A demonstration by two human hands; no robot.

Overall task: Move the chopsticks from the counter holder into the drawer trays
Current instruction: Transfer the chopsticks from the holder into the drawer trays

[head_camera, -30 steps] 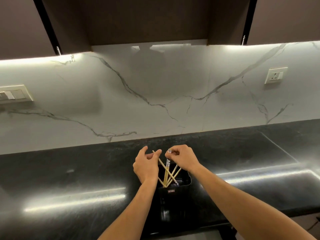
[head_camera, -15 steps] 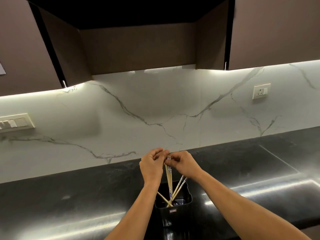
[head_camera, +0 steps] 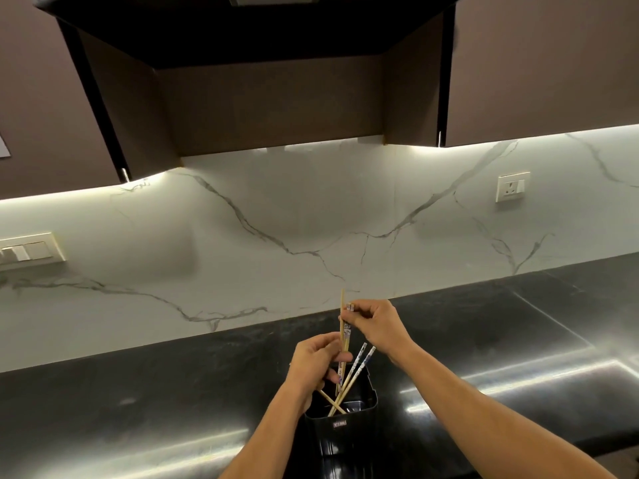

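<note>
Over countertop [head_camera: 173, 392], left hand [head_camera: 316, 363], right hand [head_camera: 378, 324] pinch chopsticks [head_camera: 342, 302].

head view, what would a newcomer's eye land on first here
Two hands meet low in the middle: the right hand pinches the tops of the upright chopsticks, and the left hand grips them lower down. Just below, a black holder stands on the dark counter with leaning chopsticks inside. Behind runs a lit, veined marble backsplash.

A home kitchen: black stone counter [head_camera: 173, 392], marble backsplash [head_camera: 276, 209], overhead cabinets [head_camera: 536, 63].
</note>
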